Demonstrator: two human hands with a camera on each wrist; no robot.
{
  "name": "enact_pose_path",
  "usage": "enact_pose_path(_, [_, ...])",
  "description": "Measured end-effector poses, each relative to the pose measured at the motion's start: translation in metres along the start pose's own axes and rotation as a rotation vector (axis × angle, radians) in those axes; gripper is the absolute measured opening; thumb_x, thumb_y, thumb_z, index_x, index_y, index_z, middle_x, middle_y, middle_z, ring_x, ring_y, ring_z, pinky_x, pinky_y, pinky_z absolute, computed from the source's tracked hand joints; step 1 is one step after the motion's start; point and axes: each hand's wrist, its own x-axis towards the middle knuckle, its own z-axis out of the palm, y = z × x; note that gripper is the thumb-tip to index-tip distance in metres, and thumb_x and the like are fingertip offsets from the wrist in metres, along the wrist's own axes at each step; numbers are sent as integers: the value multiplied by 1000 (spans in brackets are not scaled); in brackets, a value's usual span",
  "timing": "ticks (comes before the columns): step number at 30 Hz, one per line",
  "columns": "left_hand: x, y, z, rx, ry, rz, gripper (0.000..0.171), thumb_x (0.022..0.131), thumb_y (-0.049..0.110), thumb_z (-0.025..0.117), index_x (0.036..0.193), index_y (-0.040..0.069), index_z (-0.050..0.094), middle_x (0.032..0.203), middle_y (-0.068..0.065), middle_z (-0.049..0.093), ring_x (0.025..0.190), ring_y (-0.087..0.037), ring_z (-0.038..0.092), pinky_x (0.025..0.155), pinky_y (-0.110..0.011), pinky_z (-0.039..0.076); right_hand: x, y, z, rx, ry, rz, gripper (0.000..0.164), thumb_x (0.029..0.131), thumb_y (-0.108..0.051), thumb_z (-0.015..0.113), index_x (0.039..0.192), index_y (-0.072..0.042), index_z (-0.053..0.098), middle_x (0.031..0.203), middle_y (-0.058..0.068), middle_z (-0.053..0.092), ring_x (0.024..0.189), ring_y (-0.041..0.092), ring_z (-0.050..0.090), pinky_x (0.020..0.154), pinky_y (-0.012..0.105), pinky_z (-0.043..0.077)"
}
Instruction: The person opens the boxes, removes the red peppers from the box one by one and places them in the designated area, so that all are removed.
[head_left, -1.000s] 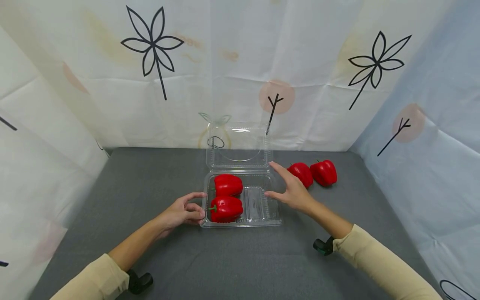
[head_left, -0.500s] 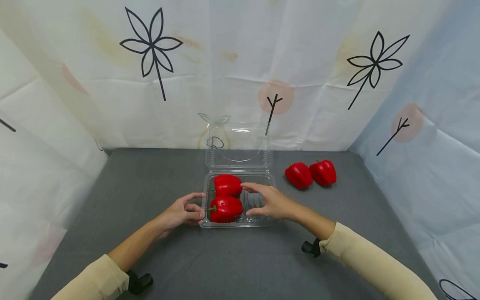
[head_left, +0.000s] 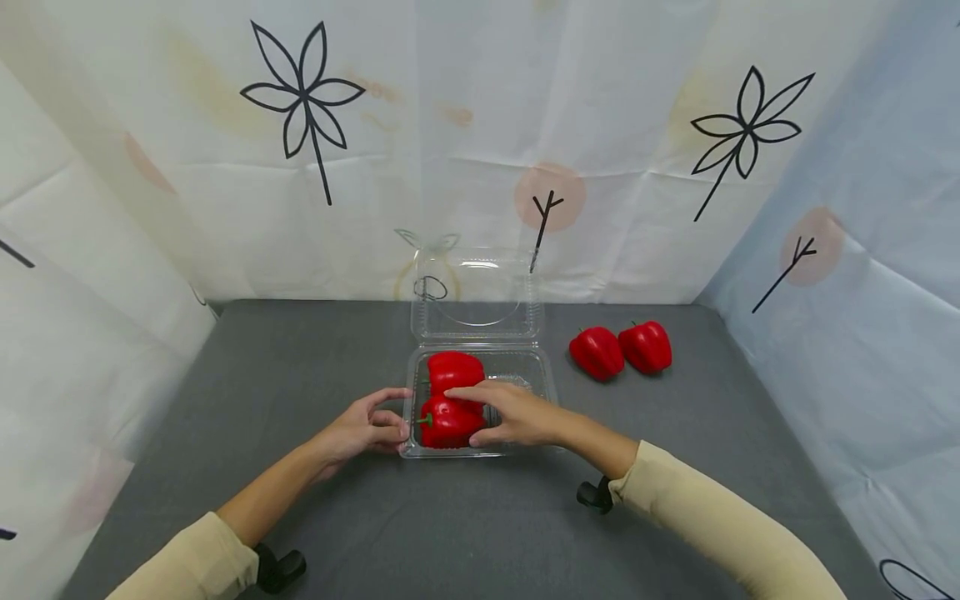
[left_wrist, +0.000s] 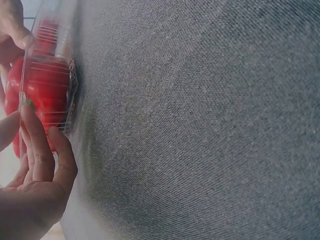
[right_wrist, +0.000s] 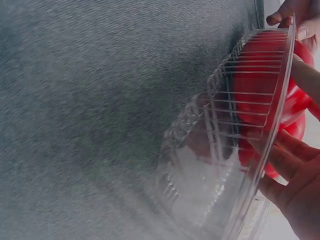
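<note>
Pinching clear container by left rim, toward worktop's far edge, with left hand. Spanning front pepper inside with half-open right hand; cannot tell if gripping. See two loose peppers in head view only, near far right corner.

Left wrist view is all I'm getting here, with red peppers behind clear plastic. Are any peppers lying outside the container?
Observer: Yes, the head view shows two loose peppers on the gray table, right of the clear container.
Operator: What about the lid?
Observer: The lid stands open along the container's far side.
Operator: Which pepper is the right hand at?
Observer: From above, the right hand is over the nearer pepper inside.
</note>
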Motion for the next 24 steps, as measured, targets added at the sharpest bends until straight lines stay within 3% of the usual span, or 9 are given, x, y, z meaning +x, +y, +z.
enact_pose_path(7, [-1, -1, 1, 8, -5, 4, 71, 93, 15, 70, 151, 4, 30, 95, -10, 70, 83, -24, 67, 86, -35, 56, 6, -2, 4, -80, -35, -1, 75, 87, -20, 78, 153, -19, 41, 141, 7, 56, 124, 23, 55, 101, 38, 48])
enact_pose_path(16, [0, 1, 1, 6, 11, -9, 71, 93, 15, 70, 151, 4, 31, 96, -10, 70, 83, -24, 68, 86, -36, 56, 8, -2, 2, -104, -39, -12, 75, 89, -18, 76, 153, -19, 39, 141, 8, 55, 123, 22, 56, 101, 37, 48])
enact_pose_path(24, [2, 3, 1, 3, 2, -7, 70, 94, 14, 69, 151, 3, 30, 95, -9, 70, 85, -26, 68, 86, -35, 56, 8, -5, 3, -122, -50, -9, 76, 89, -15, 75, 154, -17, 36, 144, 12, 52, 126, 28, 53, 101, 44, 48])
